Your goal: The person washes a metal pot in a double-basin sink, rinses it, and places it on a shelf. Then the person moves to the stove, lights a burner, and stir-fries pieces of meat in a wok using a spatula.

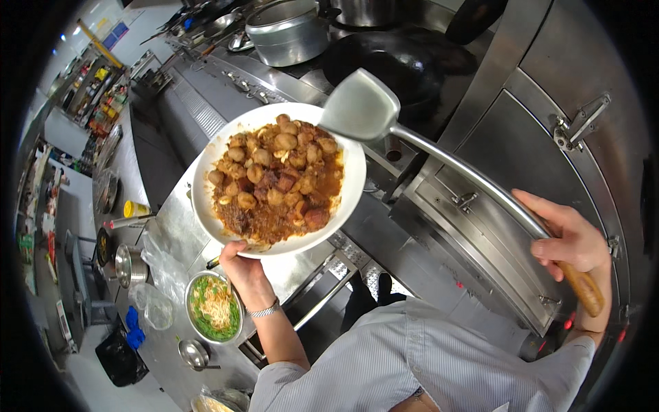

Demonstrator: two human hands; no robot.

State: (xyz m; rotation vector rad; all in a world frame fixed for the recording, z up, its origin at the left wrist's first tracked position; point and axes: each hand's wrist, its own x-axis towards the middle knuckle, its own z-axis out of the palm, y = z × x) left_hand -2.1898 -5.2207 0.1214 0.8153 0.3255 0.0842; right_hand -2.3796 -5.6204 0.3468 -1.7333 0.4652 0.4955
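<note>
My left hand [246, 274] grips the near rim of a white plate [355, 175] and holds it up in front of me. On the plate lies a brown braised dish [278, 177], with round pieces, reddish-brown chunks and sauce. My right hand [569, 234] is closed around the long handle of a metal wok spatula [363, 105], near its wooden grip [584, 291]. The spatula's broad blade is at the plate's upper right rim and overlaps it in view; whether they touch I cannot tell.
Beyond the plate, a dark wok [383, 64] sits on the range beside a large aluminium pot [288, 36]. At left, a steel counter [172, 216] carries a bowl of greens and pale shreds [215, 307], a small metal bowl [193, 353], a steel pot [130, 265] and plastic bags [159, 265].
</note>
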